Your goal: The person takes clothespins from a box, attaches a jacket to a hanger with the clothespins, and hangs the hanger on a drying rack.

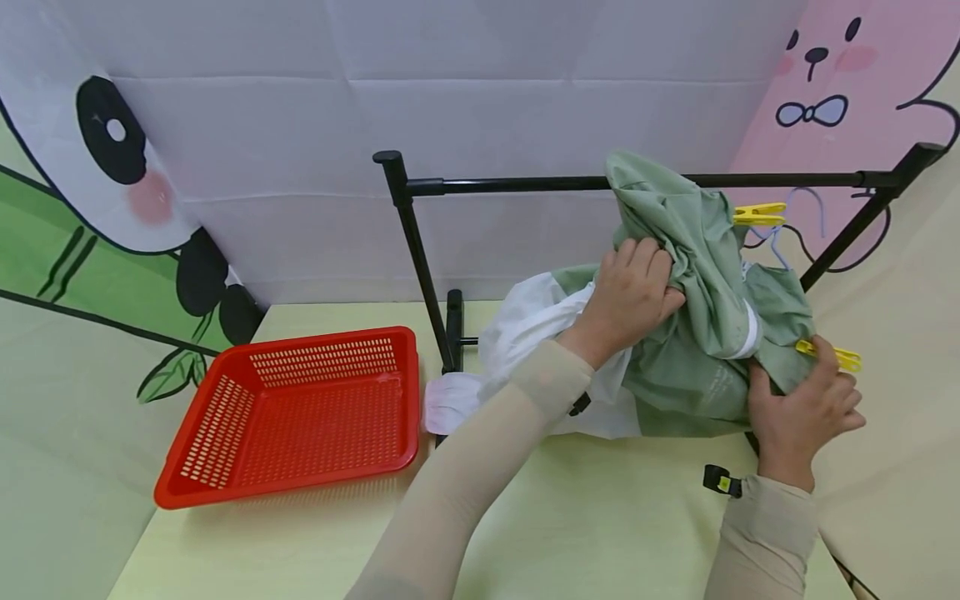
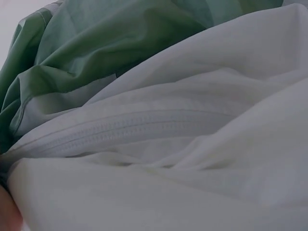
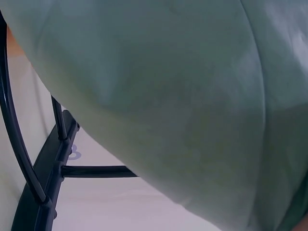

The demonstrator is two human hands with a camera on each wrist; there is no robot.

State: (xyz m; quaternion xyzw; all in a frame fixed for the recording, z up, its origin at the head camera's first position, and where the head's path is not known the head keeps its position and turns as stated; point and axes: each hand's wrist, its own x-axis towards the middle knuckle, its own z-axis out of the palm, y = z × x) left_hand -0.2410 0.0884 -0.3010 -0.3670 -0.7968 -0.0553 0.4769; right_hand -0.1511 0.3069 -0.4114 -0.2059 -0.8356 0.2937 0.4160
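A green and white zip jacket (image 1: 697, 383) hangs bunched over the right half of a black rack's top bar. My left hand (image 1: 630, 292) grips a fold of its green cloth, fingers curled into it. At the jacket's right side, my right hand (image 1: 806, 408) holds the green edge beside a yellow clothespin (image 1: 843, 358). Another yellow clothespin (image 1: 759, 214) sits higher, near a pale blue hanger (image 1: 780, 242) partly hidden by cloth. In the left wrist view a white zipper (image 2: 130, 126) runs across the jacket. Green cloth (image 3: 168, 96) fills most of the right wrist view.
The black rack (image 1: 510, 185) stands on a pale yellow table (image 1: 570, 517). Left of it lies a red plastic basket (image 1: 322, 417) with nothing inside. A pale lilac cloth piece (image 1: 452, 402) lies between basket and jacket. A cartoon-printed backdrop (image 1: 480, 117) rises behind.
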